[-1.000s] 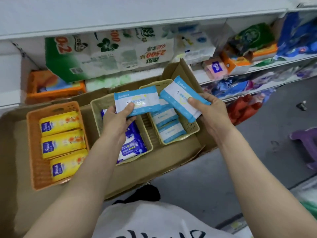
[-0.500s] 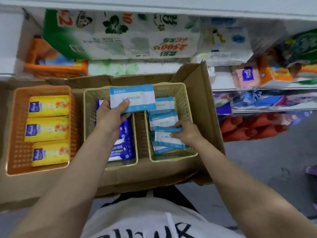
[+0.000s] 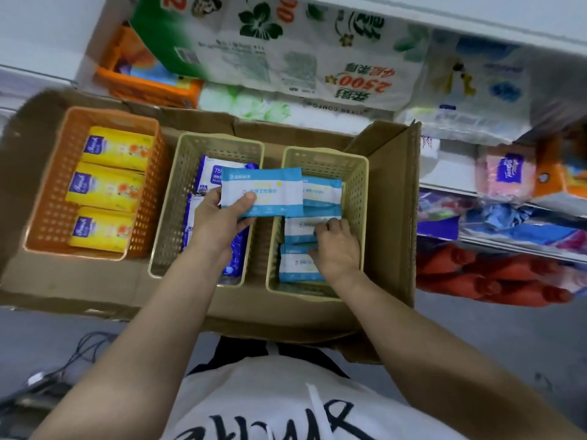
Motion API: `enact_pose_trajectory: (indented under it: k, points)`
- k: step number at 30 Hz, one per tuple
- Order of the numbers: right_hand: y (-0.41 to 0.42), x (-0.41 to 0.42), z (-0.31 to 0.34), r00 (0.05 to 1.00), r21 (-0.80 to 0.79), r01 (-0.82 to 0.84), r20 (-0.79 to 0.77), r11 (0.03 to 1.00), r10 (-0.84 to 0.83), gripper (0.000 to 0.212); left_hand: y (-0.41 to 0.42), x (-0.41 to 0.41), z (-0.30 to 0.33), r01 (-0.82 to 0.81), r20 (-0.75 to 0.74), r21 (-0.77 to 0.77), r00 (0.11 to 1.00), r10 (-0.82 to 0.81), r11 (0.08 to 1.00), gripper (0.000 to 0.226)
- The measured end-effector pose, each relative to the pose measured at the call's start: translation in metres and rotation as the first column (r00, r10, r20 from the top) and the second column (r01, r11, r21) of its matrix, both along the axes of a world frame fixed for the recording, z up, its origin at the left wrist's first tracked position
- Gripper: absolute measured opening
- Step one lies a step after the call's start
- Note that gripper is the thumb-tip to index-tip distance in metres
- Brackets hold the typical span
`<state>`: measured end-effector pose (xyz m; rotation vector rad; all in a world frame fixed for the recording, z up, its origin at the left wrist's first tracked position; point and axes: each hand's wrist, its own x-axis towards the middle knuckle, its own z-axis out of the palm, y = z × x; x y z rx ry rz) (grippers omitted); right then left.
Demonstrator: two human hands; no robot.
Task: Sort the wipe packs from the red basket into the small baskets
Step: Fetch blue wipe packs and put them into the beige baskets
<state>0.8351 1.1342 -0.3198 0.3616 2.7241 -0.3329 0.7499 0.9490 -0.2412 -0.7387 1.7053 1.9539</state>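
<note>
Nearest, the right hand point(image 3: 336, 249) is down inside the right-hand beige perforated plastic basket point(image 3: 360, 192), fingers curled onto the white-and-light-blue wipe packs point(image 3: 297, 263) stacked there; whether it pinches one or only presses it flat I cannot tell. Just left, the left hand point(image 3: 219, 222) pinches another flat light-blue and white wipe pack point(image 3: 262, 192) between thumb and fingers, held above the gap between the two beige baskets, so this pack is not yet placed. The middle beige basket point(image 3: 178, 185) holds dark-blue packs point(image 3: 209, 173), the orange plastic basket point(image 3: 57, 185) at left three yellow packs point(image 3: 108, 188). The red basket is out of view, so what remains is unknown.
</note>
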Motion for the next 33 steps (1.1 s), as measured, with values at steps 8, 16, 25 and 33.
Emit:
enact_pose_trajectory:
  k: [8, 16, 25, 33]
  points:
    - [0.035, -0.060, 0.088, 0.913, -0.723, 0.182, -0.126, 0.666, -0.387, 0.025, 0.031, 0.003, 0.005, 0.195, 0.012, 0.011, 0.981, -0.195, 0.981, 0.027]
    - [0.105, -0.098, 0.086, 0.897, -0.492, 0.291, -0.158, 0.821, -0.413, 0.026, 0.057, -0.005, -0.018, 0.200, -0.072, -0.352, 0.968, -0.240, 0.914, 0.038]
    - [0.088, -0.137, 0.046, 0.992, -0.317, 0.097, 0.111, 0.944, -0.065, 0.041, 0.060, -0.019, -0.045, 0.282, -0.061, -0.624, 0.913, -0.405, 0.729, 0.035]
    - [0.050, -0.110, -0.011, 0.999, -0.121, 0.038, -0.033, 0.992, -0.042, 0.058, 0.034, -0.044, -0.049, 0.359, 0.043, -0.306, 0.930, -0.364, 0.882, 0.022]
